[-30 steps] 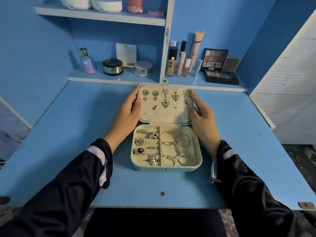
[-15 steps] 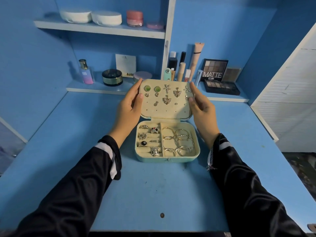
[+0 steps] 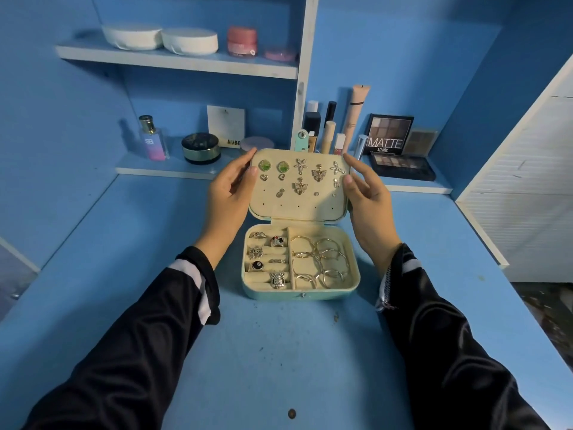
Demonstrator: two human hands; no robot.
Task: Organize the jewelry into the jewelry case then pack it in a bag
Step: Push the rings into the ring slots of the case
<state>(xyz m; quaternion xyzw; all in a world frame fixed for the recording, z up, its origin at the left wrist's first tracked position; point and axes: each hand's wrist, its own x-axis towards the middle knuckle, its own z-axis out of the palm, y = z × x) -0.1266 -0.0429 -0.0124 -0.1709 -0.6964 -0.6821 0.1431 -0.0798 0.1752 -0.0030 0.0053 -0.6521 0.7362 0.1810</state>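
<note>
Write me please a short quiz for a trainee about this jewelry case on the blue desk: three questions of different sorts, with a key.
1. True or false: the cream-lined lid of the mint-green rectangular jewelry case is shut.
2. Which compartment of the base holds the thin gold hoops? A) left B) right C) neither
3. What do the left hand and the right hand hold, and where?

Key
1. False: it stands open, with small metal earrings pinned inside.
2. B; chunky silver rings fill the left one.
3. The lid, by its two side edges.
</note>
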